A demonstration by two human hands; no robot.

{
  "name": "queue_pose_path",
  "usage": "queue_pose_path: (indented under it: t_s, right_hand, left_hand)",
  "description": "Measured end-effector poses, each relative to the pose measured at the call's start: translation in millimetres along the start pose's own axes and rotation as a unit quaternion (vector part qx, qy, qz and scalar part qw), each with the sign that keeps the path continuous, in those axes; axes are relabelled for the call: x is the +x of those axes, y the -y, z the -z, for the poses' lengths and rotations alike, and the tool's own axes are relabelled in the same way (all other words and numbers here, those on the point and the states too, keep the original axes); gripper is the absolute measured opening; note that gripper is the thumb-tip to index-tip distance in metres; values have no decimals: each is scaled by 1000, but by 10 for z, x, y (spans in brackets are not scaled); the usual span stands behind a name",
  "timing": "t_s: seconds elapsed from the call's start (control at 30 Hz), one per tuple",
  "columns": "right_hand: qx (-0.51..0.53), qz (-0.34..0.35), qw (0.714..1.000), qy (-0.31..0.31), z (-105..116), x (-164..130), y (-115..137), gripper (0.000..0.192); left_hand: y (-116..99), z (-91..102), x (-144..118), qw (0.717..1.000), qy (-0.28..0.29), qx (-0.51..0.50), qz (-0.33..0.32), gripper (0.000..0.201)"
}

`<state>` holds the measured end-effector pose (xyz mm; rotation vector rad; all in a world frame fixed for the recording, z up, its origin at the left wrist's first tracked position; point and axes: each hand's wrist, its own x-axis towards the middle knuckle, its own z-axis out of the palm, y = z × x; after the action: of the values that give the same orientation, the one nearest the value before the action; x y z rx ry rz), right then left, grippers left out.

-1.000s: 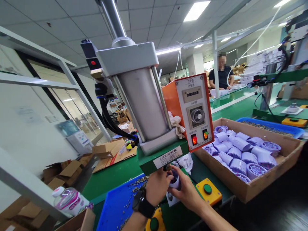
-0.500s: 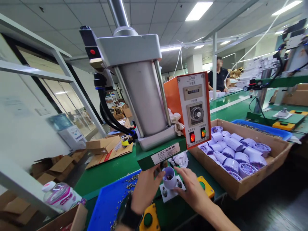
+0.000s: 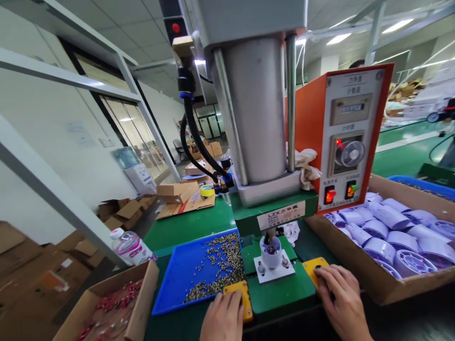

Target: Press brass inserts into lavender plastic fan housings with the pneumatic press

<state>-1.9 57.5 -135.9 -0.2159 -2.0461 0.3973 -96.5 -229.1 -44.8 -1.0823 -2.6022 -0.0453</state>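
At the lower left of the frame we see a cardboard box [image 3: 106, 308] of small red parts, with a plastic bottle [image 3: 130, 246] behind it. Next comes the blue tray [image 3: 188, 274] strewn with small metal pieces. Our left hand [image 3: 222, 319] lies flat, fingers loosely spread and holding nothing, on the left yellow button box [image 3: 241, 296] at the lower centre. Above, at the middle of the frame, the white cup-shaped part [image 3: 270, 251] sits upright on its white fixture plate [image 3: 273, 272], directly under the press ram [image 3: 270, 233]. Our right hand [image 3: 337, 296] rests palm down, empty, on the right yellow button box [image 3: 314, 267]. To do this well, we judge both palms should press together and stay down, well apart from the ram, with the part seated square. At the right edge, a large carton [image 3: 373, 279] holds many white parts.
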Motion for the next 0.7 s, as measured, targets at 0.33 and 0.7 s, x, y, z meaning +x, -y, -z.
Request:
queue_pose_path:
  t_s: [0.33,0.7]
  right_hand:
    - [76,-107,991,25,-33,122,37,17]
    - [397,-157,889,166,-188,843,746,73]
  left_hand:
    - [273,-20,1025,966,233,-28,112,24]
    - [195,-47,920,970,200,-47,134,22]
